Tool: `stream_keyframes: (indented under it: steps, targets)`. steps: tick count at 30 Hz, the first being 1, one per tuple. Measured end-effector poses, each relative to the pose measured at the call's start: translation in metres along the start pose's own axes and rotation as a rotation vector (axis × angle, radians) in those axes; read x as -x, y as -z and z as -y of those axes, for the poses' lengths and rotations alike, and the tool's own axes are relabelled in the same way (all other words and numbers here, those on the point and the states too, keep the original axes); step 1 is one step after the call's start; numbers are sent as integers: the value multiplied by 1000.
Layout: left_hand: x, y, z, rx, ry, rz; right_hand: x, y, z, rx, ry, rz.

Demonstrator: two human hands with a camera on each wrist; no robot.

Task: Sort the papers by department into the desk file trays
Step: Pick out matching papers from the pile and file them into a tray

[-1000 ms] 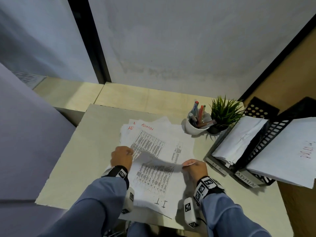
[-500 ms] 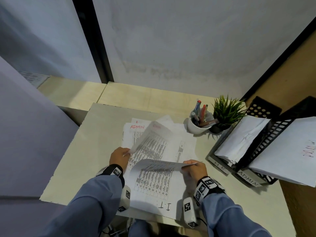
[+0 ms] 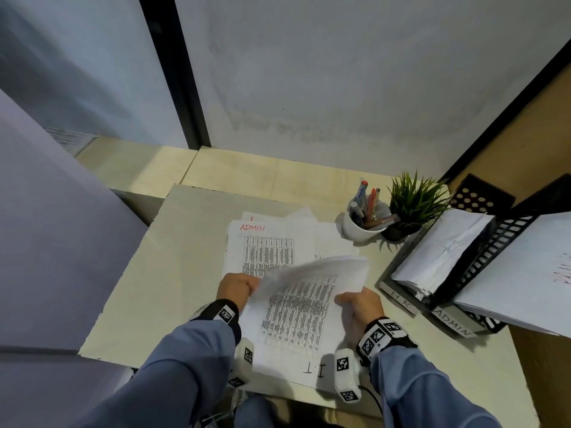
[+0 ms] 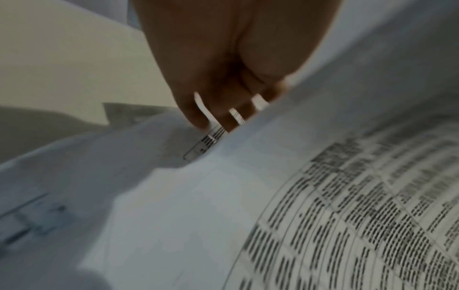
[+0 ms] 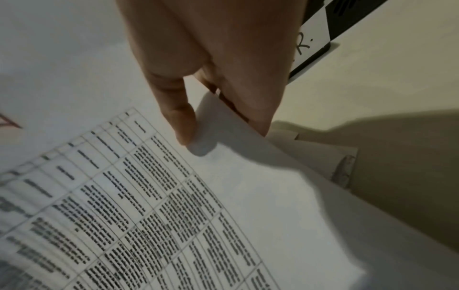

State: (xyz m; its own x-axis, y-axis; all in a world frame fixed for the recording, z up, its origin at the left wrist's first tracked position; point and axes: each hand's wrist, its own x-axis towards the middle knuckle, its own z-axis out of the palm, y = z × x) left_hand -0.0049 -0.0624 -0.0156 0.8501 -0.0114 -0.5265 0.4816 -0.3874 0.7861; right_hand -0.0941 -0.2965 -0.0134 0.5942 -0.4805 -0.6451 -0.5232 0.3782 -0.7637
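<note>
Desk point(image 3: 185, 273) stack: my left hand point(image 3: 236, 288) and right hand point(image 3: 360, 305) each pinch the I.T sheet point(image 3: 296, 322) at its side edges. Thin, floppy; support both sides.

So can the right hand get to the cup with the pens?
Probably not right away: the right hand is pinching the I.T sheet. The path to the pen cup looks free otherwise.

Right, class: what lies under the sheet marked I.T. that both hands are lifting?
Under the I.T. sheet more white papers show, among them one headed ADMIN in red. What lies directly beneath its middle is covered.
</note>
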Motion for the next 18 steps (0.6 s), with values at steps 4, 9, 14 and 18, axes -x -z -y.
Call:
stream_keyframes:
  steps: [4,9,14,18]
  targets:
    - [-16,9,3,-211,36,-273,-9,1,-10,116,-32,19]
    - [-21,16,3,-204,97,-241,-6,-8,-18,-197,99,12]
    - [-21,24,1,-293,-10,-282,-6,-16,-29,-380,203,59]
    - [-17,28,7,-340,-162,-251,-10,-13,-32,-302,213,50]
